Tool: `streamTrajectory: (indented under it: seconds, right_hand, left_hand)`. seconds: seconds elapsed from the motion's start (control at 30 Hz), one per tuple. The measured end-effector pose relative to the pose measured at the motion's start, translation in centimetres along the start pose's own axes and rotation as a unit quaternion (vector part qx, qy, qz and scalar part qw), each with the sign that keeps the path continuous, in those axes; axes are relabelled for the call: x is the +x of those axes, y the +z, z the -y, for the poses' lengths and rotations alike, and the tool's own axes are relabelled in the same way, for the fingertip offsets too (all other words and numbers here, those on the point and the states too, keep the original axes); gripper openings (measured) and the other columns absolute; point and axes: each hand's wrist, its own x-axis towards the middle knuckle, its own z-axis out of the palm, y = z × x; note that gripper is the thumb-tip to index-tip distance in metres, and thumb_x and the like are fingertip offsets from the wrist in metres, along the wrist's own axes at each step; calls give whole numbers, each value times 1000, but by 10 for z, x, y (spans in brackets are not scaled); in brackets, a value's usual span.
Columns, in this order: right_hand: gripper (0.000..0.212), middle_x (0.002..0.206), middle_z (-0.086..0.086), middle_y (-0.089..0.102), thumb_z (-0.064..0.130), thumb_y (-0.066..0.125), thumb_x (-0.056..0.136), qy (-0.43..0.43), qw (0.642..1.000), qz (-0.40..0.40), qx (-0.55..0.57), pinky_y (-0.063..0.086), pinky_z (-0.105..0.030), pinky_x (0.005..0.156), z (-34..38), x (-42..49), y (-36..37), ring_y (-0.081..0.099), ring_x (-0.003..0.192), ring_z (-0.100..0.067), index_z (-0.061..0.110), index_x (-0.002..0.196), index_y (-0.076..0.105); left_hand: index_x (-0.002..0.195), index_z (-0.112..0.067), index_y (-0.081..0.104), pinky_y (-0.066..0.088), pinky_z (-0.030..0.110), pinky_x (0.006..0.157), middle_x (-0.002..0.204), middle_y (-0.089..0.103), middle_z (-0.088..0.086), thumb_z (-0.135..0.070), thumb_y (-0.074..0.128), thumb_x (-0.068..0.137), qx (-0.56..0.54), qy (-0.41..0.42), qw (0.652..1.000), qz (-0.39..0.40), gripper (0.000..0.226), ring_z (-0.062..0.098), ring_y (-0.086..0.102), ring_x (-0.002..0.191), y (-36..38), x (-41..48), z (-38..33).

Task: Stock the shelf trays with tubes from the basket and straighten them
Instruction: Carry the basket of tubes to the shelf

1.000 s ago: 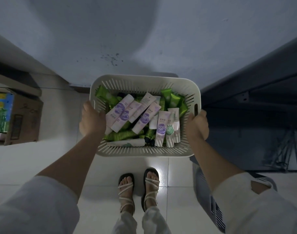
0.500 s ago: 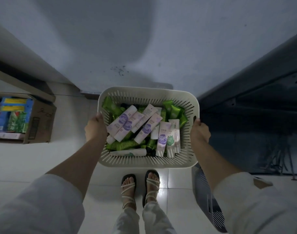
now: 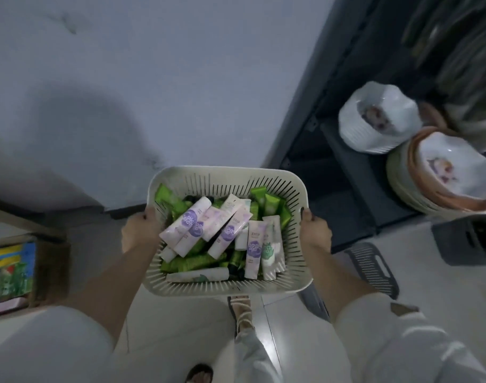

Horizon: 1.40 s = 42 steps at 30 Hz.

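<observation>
Sandal (image 3: 240, 305): under the basket's near rim.
Left hand (image 3: 138, 233): curled round the basket's (image 3: 225, 172) left rim.
Right hand (image 3: 315, 233): curled round its right rim.
Tubes (image 3: 228, 233): heaped inside the basket, white-purple over green.
Shelf (image 3: 341, 161): right of the basket, beyond it.
Plates (image 3: 443, 172): stacked, far right of the basket.

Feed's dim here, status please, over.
Both grip the basket: left hand, right hand. Its tubes lie jumbled. Dark crate on floor, right side.

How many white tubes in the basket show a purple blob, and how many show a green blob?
White tubes with a purple blob: 4
White tubes with a green blob: 2
Total: 6 tubes showing a blob in the basket.
</observation>
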Motion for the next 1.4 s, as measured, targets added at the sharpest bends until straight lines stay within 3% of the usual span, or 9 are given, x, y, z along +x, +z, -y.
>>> streamTrajectory:
  seconds: [0.27,0.4,0.5,0.6,0.9,1.03,1.4]
  right_hand:
    - [54,98,-16,66,49,34,95,62,985,-124,106,44,-34,72,-92,-88,-128,60,86,-31,5,101,65]
    - [53,101,-16,67,49,36,96,105,968,-171,148,47,-37,80,-162,-122,-191,62,94,-33,8,102,68]
    - [53,99,-16,67,49,37,96,149,952,-206,170,45,-35,76,-226,-145,-234,61,91,-32,7,99,69]
    - [55,96,-17,68,50,36,97,180,938,-234,184,43,-32,71,-300,-165,-277,62,87,-32,7,95,70]
    - [54,95,-20,69,46,38,96,301,862,-340,224,40,-31,70,-540,-220,-410,63,90,-34,5,93,72]
    - [54,100,-19,68,46,36,96,363,818,-379,235,40,-33,72,-634,-254,-464,62,94,-35,6,97,71]
    - [54,109,-18,68,50,35,96,538,665,-441,274,45,-34,80,-833,-317,-562,62,101,-35,10,106,71]
  left_hand:
    - [104,9,61,43,45,89,108,61,32,-33,31,99,42,209,974,77,52,45,58,102,-28,-113,-51]
    - [99,6,65,48,48,90,102,65,29,-41,33,96,22,251,961,115,57,44,62,96,-12,-187,-75]
    - [104,2,66,47,48,91,105,65,27,-46,31,95,47,291,943,153,60,43,60,99,15,-249,-89]
    - [97,-1,67,49,48,87,98,66,23,-52,31,90,59,324,924,195,63,41,61,93,53,-320,-101]
    - [97,-2,66,50,42,79,98,66,20,-46,36,91,127,409,860,279,54,39,60,90,198,-573,-101]
    - [104,-1,65,48,43,87,105,65,24,-46,35,91,155,453,815,326,56,41,60,97,258,-688,-96]
    - [82,-4,68,54,46,82,87,68,24,-54,34,75,196,570,650,463,61,40,65,81,436,-974,-97]
